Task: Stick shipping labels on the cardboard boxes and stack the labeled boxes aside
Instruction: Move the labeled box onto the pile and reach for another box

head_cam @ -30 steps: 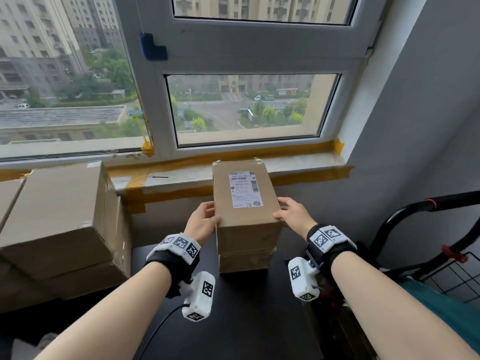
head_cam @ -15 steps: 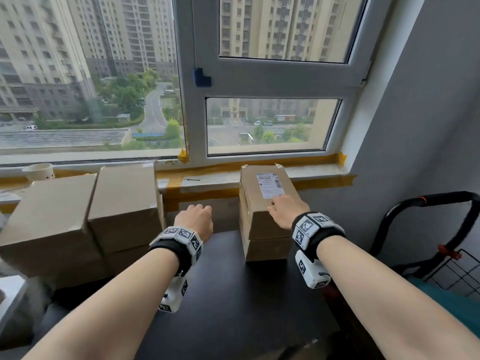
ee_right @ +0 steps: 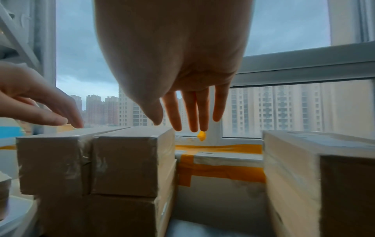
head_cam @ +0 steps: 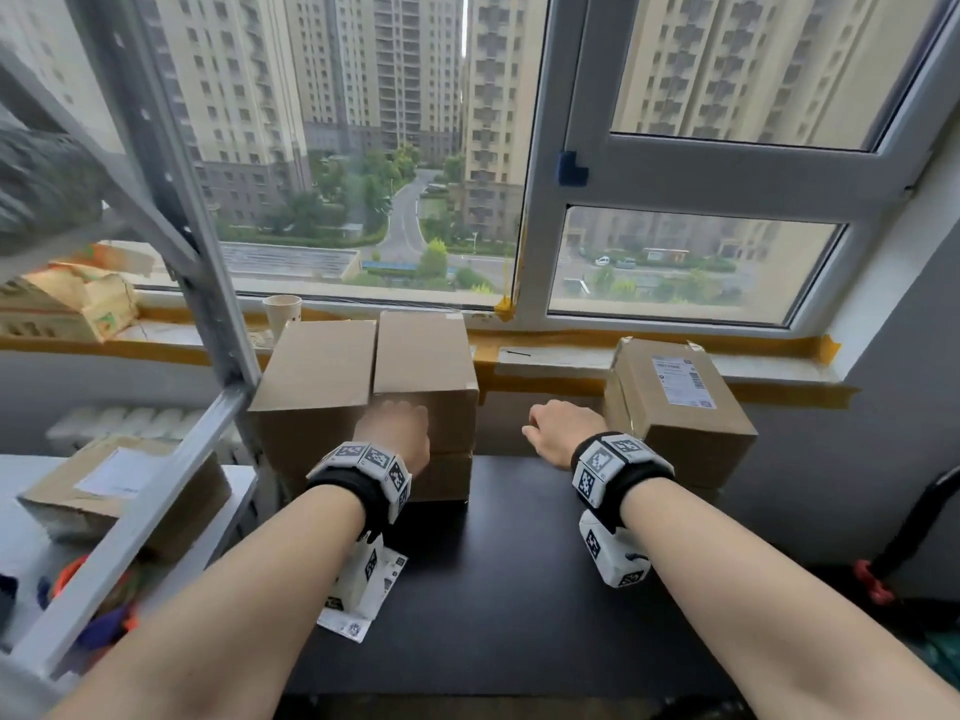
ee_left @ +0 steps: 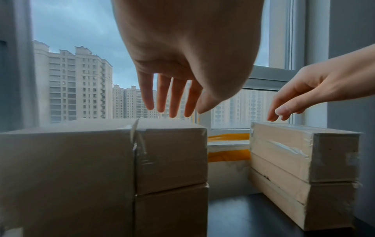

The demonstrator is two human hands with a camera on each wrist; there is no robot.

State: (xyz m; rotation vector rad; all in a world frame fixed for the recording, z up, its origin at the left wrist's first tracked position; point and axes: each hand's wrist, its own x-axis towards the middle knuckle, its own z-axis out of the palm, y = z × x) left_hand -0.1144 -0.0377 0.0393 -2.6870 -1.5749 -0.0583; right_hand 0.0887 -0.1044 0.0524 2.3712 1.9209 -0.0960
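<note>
Two stacked cardboard boxes stand at the table's right end, and the top box [head_cam: 691,423] carries a white shipping label [head_cam: 683,380]. Left of them is a pile of plain unlabeled boxes [head_cam: 423,363]. My left hand [head_cam: 397,431] hovers at the front of the right-hand plain box [ee_left: 170,154], fingers [ee_left: 172,99] straight and holding nothing. My right hand [head_cam: 563,428] hangs empty in the gap between the two piles, its fingers [ee_right: 190,110] extended over the plain box's right edge [ee_right: 162,136]. Loose label sheets [head_cam: 366,600] lie on the black table [head_cam: 519,589] under my left wrist.
A grey metal shelf frame [head_cam: 156,241] rises at the left, with another labeled box [head_cam: 119,485] on its lower shelf. A paper cup [head_cam: 282,314] stands on the yellow-taped window sill [head_cam: 550,356]. A black cart handle [head_cam: 930,506] is at the far right.
My right hand came off the labeled top box and moved left into the gap. My left hand moved up to the plain boxes. The view swung left.
</note>
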